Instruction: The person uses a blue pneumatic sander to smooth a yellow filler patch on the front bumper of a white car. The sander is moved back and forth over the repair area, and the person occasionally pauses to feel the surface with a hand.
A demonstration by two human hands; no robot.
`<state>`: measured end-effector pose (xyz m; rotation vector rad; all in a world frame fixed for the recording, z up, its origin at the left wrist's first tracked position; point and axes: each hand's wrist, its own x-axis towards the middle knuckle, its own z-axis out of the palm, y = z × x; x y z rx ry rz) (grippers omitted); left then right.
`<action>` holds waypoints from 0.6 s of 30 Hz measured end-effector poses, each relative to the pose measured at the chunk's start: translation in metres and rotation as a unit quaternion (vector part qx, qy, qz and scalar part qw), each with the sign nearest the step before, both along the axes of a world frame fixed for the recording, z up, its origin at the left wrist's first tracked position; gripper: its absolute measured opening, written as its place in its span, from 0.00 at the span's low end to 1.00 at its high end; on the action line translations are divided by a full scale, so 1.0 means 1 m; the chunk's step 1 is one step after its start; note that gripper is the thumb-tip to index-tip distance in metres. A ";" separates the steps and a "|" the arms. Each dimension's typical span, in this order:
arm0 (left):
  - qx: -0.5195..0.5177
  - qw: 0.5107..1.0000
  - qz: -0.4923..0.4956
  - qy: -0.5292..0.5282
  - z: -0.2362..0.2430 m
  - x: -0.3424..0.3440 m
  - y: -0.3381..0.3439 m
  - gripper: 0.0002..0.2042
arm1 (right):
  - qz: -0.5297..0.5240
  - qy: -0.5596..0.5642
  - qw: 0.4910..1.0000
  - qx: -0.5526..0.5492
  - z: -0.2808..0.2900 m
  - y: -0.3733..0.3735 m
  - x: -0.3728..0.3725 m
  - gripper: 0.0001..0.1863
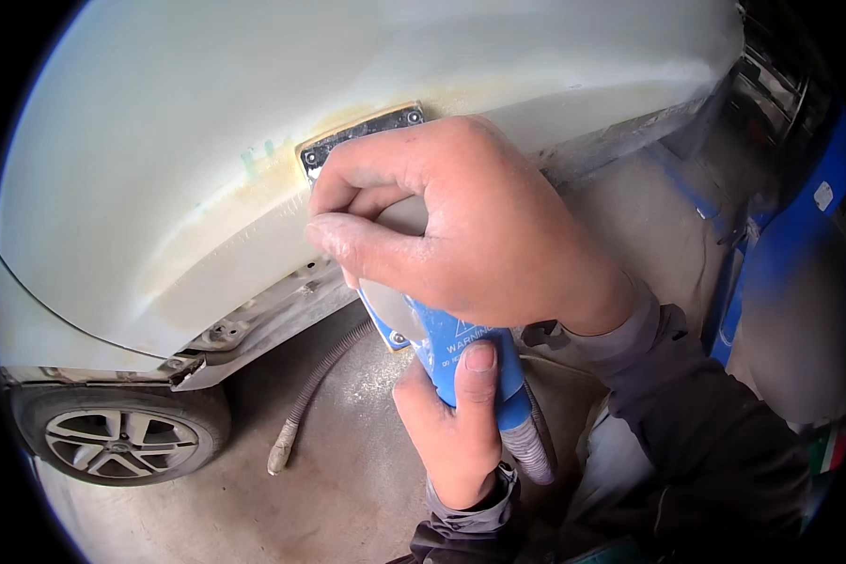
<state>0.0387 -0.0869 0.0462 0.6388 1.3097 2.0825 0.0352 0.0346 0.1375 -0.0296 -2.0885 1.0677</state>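
Observation:
A blue sander (509,371) with a flat rectangular pad (362,136) lies against the lower edge of a pale car body panel (207,113). From above, my right hand (489,226) curls around the sander's grey rounded top, fingers and thumb closed. Lower down, my left hand (451,428) grips the blue body, its thumb lying on top. A ribbed grey hose (528,449) runs down from the tool's rear end. Around the pad the panel has yellowish, dusty sanded patches. My right hand hides part of the pad.
At the lower left is a car wheel (122,442) with light spokes. A thin ribbed hose (324,376) lies on the dusty concrete floor (226,508). Torn lower trim (244,352) hangs below the panel. Blue equipment (832,179) stands at the right.

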 end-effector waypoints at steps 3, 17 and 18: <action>0.022 0.999 0.039 -0.018 -0.015 -0.002 -0.011 0.22 | 0.009 0.025 0.995 0.093 0.000 -0.008 -0.013 0.04; -0.087 0.993 -0.083 -0.019 0.002 -0.031 -0.035 0.28 | -0.024 -0.079 0.995 0.055 0.018 -0.022 -0.014 0.04; -0.087 0.995 -0.049 -0.030 0.001 -0.031 -0.042 0.29 | -0.009 -0.064 0.996 0.058 0.015 -0.029 -0.022 0.05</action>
